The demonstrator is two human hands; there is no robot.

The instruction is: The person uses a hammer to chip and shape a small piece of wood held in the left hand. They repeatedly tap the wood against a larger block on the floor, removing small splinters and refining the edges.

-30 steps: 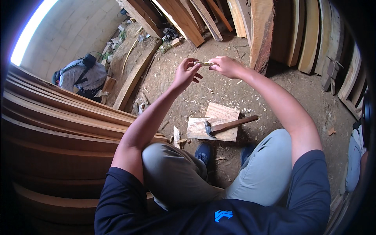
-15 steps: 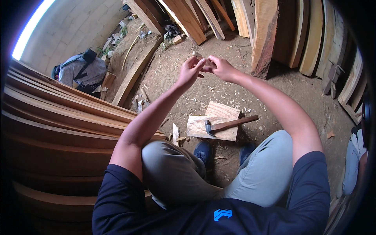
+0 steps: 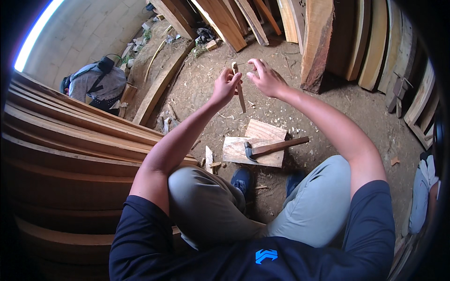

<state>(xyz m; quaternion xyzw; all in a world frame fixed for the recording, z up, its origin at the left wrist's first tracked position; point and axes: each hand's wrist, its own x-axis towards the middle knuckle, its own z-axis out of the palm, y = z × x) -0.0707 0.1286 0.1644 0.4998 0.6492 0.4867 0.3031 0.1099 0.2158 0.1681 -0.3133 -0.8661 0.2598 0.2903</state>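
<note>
Head view: 1 slim wooden stick point(image 3: 239, 89) is pinched near its upper end in the left hand point(image 3: 225, 87), held up in front of the person and hanging almost upright above the dirt floor point(image 3: 356, 112); the right hand point(image 3: 265, 77) hovers just beside it, fingers loosely spread, gripping nothing. The stick looks light, stiff and dry, likely to snap if bent hard, so a hold near the middle or at both ends should suit it; its surface seems rough, not slippery. Below, 1 hammer point(image 3: 272, 147) with a wooden handle lies across 2 flat wooden blocks point(image 3: 255, 145) on the floor; many long planks point(image 3: 70, 131) are stacked at the left; 1 other person point(image 3: 96, 84) crouches beyond them.
</note>
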